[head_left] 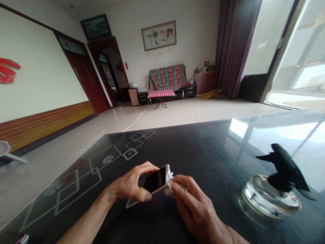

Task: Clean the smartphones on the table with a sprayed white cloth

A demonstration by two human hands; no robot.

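A smartphone (155, 180) with a dark screen and a pale frame is held slightly tilted over the black tabletop. My left hand (132, 183) grips it across its width, thumb on the near edge and fingers on the far edge. Pinched in my right hand (194, 200) is a crumpled white tissue (169, 179), pressed against the phone's right end. The fingers cover part of the tissue, and the phone's underside is hidden.
To the right on the glossy black table (193, 145) stands a clear spray bottle (269, 200) with a black trigger head. A small object (23, 239) lies at the lower left corner. Beyond the table are a checked small table (161, 94) and a cloth-covered item (167, 77).
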